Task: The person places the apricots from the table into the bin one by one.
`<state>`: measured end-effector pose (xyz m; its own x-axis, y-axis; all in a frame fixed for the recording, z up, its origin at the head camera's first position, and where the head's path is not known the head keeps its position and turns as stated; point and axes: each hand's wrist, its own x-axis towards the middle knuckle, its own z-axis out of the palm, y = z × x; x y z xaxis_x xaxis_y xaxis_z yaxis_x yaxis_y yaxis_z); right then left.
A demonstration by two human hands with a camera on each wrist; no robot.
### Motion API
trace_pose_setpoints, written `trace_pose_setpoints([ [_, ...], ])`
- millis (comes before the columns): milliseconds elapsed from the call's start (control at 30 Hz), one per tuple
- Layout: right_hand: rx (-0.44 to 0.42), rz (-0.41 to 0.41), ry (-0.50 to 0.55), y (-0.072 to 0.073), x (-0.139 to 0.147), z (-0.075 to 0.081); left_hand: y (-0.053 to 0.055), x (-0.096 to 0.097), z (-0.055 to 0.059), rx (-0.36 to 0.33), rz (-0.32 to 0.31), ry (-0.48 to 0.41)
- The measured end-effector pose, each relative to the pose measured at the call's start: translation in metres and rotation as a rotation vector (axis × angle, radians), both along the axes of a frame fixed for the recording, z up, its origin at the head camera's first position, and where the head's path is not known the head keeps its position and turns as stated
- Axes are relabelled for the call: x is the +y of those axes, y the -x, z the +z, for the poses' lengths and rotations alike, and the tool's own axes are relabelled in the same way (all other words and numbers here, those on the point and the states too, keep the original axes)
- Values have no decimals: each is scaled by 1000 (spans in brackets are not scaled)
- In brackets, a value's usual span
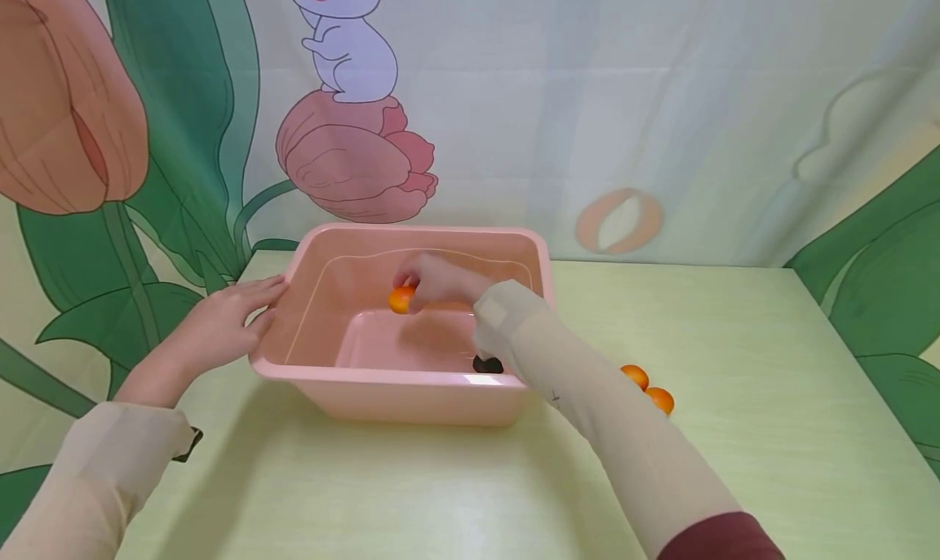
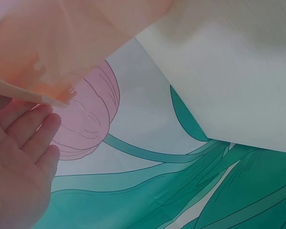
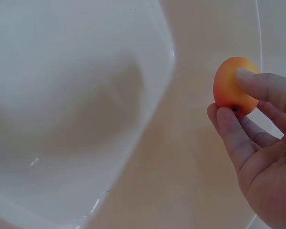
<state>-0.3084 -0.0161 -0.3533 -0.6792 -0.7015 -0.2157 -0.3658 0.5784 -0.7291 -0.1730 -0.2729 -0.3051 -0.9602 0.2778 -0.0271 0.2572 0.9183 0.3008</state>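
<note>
A pink plastic basin [image 1: 422,400] stands on the table near the back curtain. Over its inside, my right hand [image 1: 433,281] pinches a small orange-yellow fruit [image 3: 231,78] between thumb and fingertips. The fruit is rounded, with a dark spot at one end, and is held above the basin floor. On the left side, my left hand [image 1: 231,323] holds the basin's rim. In the left wrist view, several fingers [image 2: 35,121] lie against the rim's underside; the thumb is mostly hidden there. Two more orange fruits, one at the back [image 1: 635,375] and one in front [image 1: 661,400], lie right of the basin, partly behind my right forearm.
The pale table [image 1: 734,340] extends to the right and in front of the basin. Behind it hangs a curtain [image 1: 499,119] printed with tulips and a white animal. A small black piece [image 1: 488,365] shows beside my right cuff, and another [image 1: 189,446] at my left cuff.
</note>
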Motion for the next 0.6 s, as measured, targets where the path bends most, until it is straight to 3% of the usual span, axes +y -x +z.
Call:
trace_pose_setpoints([
  [167, -40, -1, -9, 0, 1, -5, 0, 0, 0, 3, -3, -2],
  [600, -40, 61, -110, -5, 1, -9, -1, 1, 1, 2, 0, 4],
])
